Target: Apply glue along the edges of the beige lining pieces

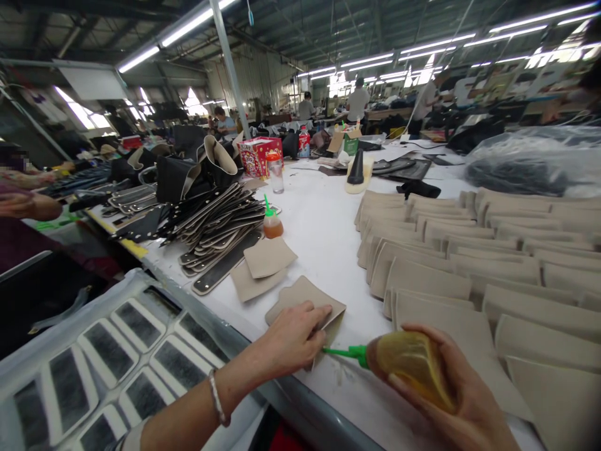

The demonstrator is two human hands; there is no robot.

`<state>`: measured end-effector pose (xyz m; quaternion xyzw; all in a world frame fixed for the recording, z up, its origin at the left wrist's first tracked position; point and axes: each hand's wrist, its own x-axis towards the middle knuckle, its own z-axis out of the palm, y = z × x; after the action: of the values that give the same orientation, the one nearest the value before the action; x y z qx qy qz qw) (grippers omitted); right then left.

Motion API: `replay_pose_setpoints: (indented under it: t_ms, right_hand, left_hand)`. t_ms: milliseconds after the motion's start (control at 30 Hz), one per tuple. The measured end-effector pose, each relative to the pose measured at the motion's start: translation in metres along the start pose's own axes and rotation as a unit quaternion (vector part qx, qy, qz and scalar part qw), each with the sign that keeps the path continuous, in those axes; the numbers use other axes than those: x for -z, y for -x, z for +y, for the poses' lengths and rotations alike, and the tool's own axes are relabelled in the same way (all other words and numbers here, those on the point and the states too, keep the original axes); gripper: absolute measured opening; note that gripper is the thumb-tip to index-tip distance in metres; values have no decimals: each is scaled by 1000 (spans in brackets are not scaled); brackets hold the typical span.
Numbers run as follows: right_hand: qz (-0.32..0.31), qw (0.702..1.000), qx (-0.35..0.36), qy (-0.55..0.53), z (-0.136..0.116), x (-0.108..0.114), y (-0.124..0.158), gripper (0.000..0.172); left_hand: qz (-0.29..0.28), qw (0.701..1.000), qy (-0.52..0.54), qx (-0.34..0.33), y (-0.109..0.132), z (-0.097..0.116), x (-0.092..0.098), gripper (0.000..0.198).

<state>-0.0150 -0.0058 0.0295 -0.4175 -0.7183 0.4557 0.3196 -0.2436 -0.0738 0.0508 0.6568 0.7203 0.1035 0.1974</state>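
A beige leather-like piece (pixel 300 289) lies near the front edge of the white table. My left hand (pixel 293 335) is on it, index finger stretched along the top and thumb lower at the near edge, holding it. The piece's right part looks folded or raised. My right hand (pixel 462 391) is wrapped around a squeeze bottle (pixel 408 363) of amber liquid, tilted sideways. Its thin green nozzle points left, and the tip is at the piece's near edge beside my left thumb. Two more beige pieces (pixel 270 257) lie overlapping just beyond.
Rows of overlapping beige pieces (pixel 432 279) cover the right side. A second glue-like bottle (pixel 272 224) stands upright by a pile of black straps (pixel 220 225). A clear cup (pixel 276 175) and a red box (pixel 259 155) stand farther back. A tray of dark panels (pixel 113 357) is lower left; another person's hand (pixel 32 205) shows at left.
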Motion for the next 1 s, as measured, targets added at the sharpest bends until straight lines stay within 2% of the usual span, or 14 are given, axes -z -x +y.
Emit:
replay_pose_setpoints:
  t_ms: [100, 267, 433, 600, 733, 900, 1000]
  right_hand:
    - [-30, 999, 18, -16, -1, 1, 1, 47]
    - [17, 1000, -2, 11, -3, 2, 1, 49]
    - [-25, 999, 14, -17, -2, 0, 2, 49]
    - [6, 1000, -2, -3, -1, 0, 0, 50]
    - [-32, 999, 7, -31, -1, -1, 0, 50]
    - [16, 1000, -1, 16, -1, 1, -1, 51]
    - [-24, 999, 33, 1, 1, 0, 0, 48]
  left_hand:
    - [-1, 1000, -1, -1, 0, 0, -1, 44]
    - [-2, 1000, -5, 3, 0, 0, -3, 45]
    - [-10, 1000, -14, 9, -1, 0, -3, 46]
    - [-8, 1000, -6, 6, -1, 0, -3, 45]
    - [-15, 1000, -8, 13, -2, 1, -1, 45]
    - [-19, 1000, 3, 16, -2, 2, 0, 41]
    - [-15, 1000, 2, 10, -3, 0, -2, 46]
